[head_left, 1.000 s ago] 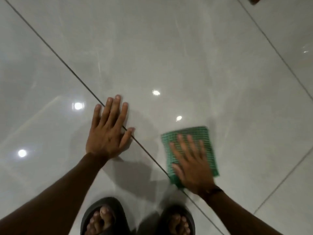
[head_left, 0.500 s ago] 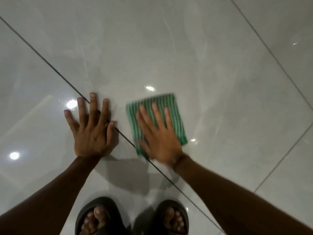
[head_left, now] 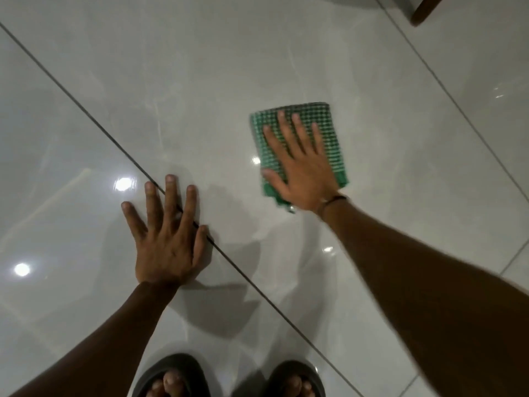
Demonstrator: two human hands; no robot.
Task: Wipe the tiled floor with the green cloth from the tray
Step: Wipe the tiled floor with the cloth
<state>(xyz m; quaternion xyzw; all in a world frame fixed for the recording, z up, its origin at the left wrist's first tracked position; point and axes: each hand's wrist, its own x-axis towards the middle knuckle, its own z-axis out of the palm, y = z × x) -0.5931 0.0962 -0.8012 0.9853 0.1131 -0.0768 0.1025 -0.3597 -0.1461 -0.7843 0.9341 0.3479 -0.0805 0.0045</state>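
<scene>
The left hand (head_left: pixel 166 239) lies flat on the glossy tiled floor (head_left: pixel 200 81), fingers spread and holding nothing, straddling a dark grout line (head_left: pixel 86 113); it looks like a brace. To its right, well apart, the folded green cloth (head_left: pixel 332 130) lies flat on 1 tile under the right hand (head_left: pixel 303 173). That hand's palm and 5 straight, splayed fingers press down on it without curling round any edge. The cloth shows beyond the fingertips and along the right side of the hand. It looks light, soft and limp, likely to slide easily on polished tile and to bunch if pushed from 1 edge, so broad flat pressure near its middle suits it.
</scene>
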